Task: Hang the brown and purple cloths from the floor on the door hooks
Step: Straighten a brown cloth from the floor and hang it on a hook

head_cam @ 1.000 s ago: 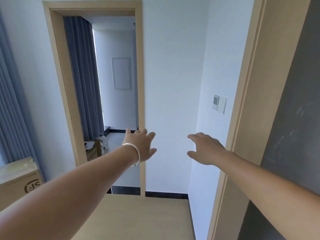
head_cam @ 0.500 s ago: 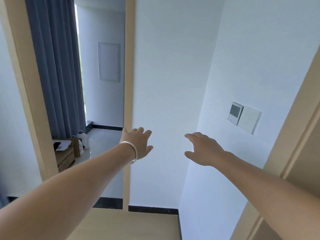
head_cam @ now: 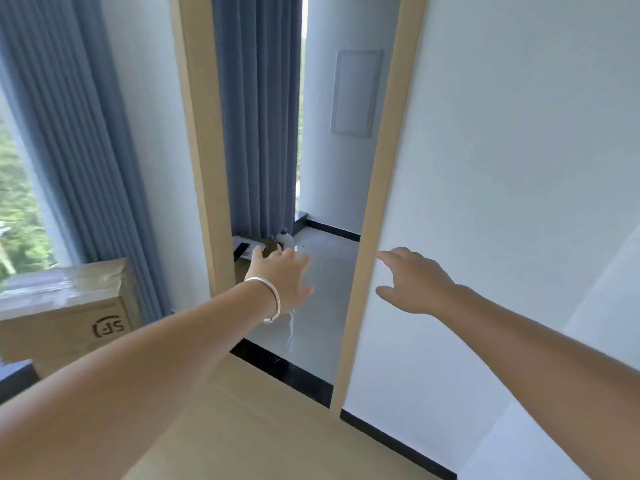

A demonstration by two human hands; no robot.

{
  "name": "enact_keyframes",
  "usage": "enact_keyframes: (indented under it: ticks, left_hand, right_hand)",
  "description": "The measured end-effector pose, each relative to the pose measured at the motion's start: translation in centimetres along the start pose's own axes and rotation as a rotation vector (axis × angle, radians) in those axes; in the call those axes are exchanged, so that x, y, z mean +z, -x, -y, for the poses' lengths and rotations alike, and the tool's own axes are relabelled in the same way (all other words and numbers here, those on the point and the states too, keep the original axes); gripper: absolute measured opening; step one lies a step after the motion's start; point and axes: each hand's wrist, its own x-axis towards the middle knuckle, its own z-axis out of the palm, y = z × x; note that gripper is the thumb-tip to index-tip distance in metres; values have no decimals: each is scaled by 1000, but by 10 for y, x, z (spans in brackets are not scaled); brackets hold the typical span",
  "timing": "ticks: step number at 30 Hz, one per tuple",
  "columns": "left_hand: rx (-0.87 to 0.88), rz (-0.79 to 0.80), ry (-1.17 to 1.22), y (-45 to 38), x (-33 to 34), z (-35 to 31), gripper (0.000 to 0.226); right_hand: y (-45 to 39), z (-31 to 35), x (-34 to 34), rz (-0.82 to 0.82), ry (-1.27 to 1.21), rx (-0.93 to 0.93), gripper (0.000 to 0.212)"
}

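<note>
soft daylight, slight blur, wide-angle warp

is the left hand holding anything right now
No, open and empty: the left hand has its fingers spread in mid-air before the doorway, touching nothing.

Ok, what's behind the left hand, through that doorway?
Behind the left hand, an open brown cardboard box and a white bottle sit on the pale floor below the blue-grey curtain. The hand covers the box's front.
</note>
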Motion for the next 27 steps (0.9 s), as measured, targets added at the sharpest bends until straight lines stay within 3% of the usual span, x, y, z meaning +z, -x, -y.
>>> enact_keyframes:
  ticks: [10,19,27]
  left_hand:
    - [-601,138,-83,34,30,142,58]
    - [-1001,229,-113,130,60,250,57]
    - [-1197,274,-46,201,112,373,60]
  right_hand:
    - [-173,140,36,25,-92,-602,69]
    - [-210,318,70,128,-127,-985,70]
    - [-227,493,115,231,-101,-1187,68]
